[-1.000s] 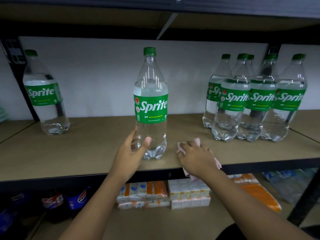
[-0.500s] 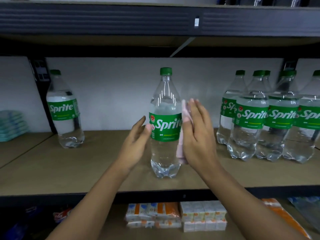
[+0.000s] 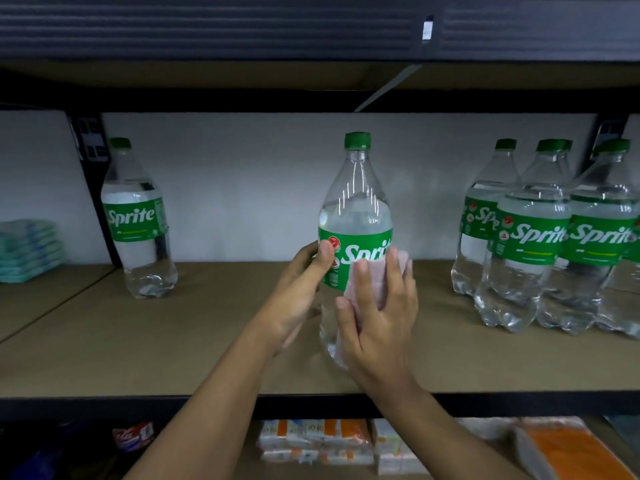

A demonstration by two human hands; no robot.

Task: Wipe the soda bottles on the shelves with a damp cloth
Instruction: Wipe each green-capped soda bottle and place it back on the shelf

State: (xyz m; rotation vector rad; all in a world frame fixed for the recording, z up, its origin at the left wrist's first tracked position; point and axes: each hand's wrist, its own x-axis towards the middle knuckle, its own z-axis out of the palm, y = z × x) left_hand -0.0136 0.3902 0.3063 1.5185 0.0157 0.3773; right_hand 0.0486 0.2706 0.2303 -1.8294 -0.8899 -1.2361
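Nearest: right hand (image 3: pixel 377 317) lies over the pink cloth (image 3: pixel 372 275), fingers nearly straight and spread, pressing it flat on the lower front of the centre bottle (image 3: pixel 355 202). Nothing curls round the cloth, so pressure alone holds it. Left hand (image 3: pixel 298 296) grips the same bottle at the label, thumb in front, fingers round the back. Bottle upright, near the front edge of the shelf (image 3: pixel 207 341); cannot tell whether its base rests on the board, the hands cover it. Risks, as judged: damp plastic plus a sideways stroke could twist the bottle out of the left grip and tip it forward over the edge. Easing the pressure could drop the cloth onto the packs (image 3: pixel 311 441) on the lower shelf. Further back, the cluster of bottles (image 3: pixel 530 244) at right and the lone bottle (image 3: pixel 136 220) at left stand well apart. A knock-on topple looks unlikely unless a stroke swings wide.
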